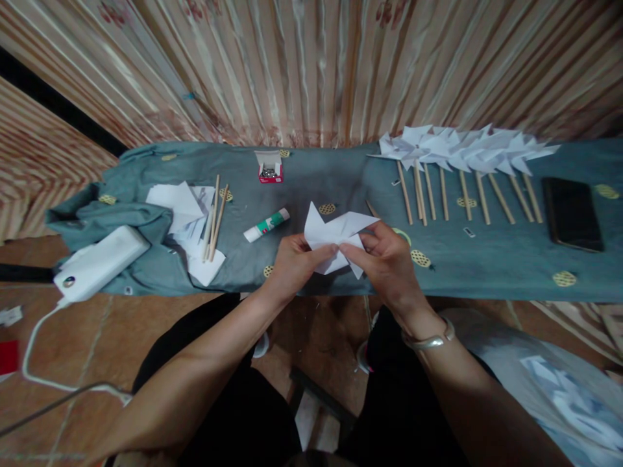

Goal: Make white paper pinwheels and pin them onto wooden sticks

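A white paper pinwheel (335, 230) is held between my two hands over the front part of the cloth-covered table, its pointed blades sticking out. My left hand (298, 261) pinches it from the left, thumb on top near the centre. From the right, my right hand (389, 263) grips it the same way, the two thumb tips almost meeting. No stick shows on this pinwheel. Close to my left hand lies a glue stick (267, 225) with a green label. Beyond my right hand, the tip of a pointed tool (372, 207) shows; the rest is hidden.
Several finished pinwheels (448, 149) on wooden sticks lie overlapping at the back right, beside a black phone (572, 214). An open red box (270, 170) of small metal pieces stands at the back. Leftward are loose sticks (217, 220), paper sheets (175, 204) and a white cabled device (102, 263).
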Demonstrator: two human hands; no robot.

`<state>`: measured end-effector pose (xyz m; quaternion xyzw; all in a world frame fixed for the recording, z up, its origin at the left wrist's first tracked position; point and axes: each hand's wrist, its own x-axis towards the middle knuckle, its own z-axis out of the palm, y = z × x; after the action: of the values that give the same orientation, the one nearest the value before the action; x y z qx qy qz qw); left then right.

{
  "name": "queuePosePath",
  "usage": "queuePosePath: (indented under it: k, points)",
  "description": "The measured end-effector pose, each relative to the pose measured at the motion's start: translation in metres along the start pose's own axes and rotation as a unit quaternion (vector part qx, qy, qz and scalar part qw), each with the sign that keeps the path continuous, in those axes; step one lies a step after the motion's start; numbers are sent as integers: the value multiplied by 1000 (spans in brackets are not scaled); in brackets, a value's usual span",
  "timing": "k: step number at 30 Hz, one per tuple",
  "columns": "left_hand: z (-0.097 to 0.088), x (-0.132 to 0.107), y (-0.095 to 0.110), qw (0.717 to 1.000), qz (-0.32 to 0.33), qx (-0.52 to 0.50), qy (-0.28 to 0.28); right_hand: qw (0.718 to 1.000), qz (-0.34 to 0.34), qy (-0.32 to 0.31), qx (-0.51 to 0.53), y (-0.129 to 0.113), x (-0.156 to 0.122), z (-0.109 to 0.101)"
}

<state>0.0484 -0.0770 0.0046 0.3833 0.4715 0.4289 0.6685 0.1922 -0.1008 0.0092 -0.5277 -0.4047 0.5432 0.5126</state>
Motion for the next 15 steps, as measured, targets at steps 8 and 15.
queuePosePath:
  k: [8,15]
  points:
    - [1,1,5,1000,-18,-6,2,1000,-9,-4,-6,0,2,0]
    - [-6,-2,11,999,-26,-14,13,1000,-11,-16,-10,4,6,9]
